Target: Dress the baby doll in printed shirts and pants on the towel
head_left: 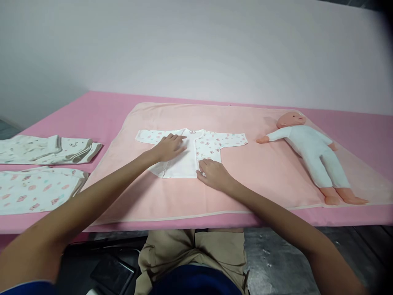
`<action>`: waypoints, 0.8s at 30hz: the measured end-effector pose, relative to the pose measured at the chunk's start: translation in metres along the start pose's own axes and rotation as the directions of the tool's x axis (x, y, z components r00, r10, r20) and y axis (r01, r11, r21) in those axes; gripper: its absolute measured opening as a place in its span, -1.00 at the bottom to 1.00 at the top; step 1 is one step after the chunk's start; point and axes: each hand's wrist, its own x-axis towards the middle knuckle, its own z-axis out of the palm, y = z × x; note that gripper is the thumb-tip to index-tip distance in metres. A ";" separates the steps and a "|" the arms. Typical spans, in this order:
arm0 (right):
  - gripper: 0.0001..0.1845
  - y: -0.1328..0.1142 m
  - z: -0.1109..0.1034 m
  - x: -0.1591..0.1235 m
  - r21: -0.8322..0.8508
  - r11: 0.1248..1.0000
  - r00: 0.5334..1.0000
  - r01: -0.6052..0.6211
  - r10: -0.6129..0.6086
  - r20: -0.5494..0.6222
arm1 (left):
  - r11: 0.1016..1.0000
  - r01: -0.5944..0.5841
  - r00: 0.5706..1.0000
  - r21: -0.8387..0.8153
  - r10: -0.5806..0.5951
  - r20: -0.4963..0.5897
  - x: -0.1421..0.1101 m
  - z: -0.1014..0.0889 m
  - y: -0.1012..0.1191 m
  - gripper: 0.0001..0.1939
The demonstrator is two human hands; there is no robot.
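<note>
A small white baby shirt (181, 166) with a pink and red print lies spread on the pale pink blanket (245, 180). Its sleeves reach out to both sides, and the left part of its front is folded open to the plain inside. My left hand (170, 147) rests on the upper left of the shirt, fingers stretched out. At the lower right front, my right hand (214, 175) has its fingers bent and thumb close to them, closed on the shirt near the hem. The fingertips partly cover the cloth there.
A baby doll (307, 143) in white lies on its back at the blanket's right. Folded cream baby clothes (70, 151) and a folded printed garment (37, 188) lie at the left on the pink table (101, 110). A wall stands behind.
</note>
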 end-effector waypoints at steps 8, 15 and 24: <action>-0.82 0.003 -0.007 -0.001 -0.003 0.996 0.995 0.089 -0.089 -0.041 | 0.899 0.374 0.925 -0.229 -0.343 0.163 0.113 0.008 0.046 -0.57; -0.81 0.058 -0.025 -0.037 0.483 0.854 0.944 -0.195 0.297 -0.144 | 0.796 0.353 0.933 -0.492 -0.339 0.120 0.147 0.013 0.059 -0.58; -0.87 0.119 -0.012 -0.103 0.337 0.888 0.853 -0.312 0.418 -0.312 | 0.925 -0.058 0.987 -0.374 -0.002 -0.160 0.136 0.060 0.096 -0.56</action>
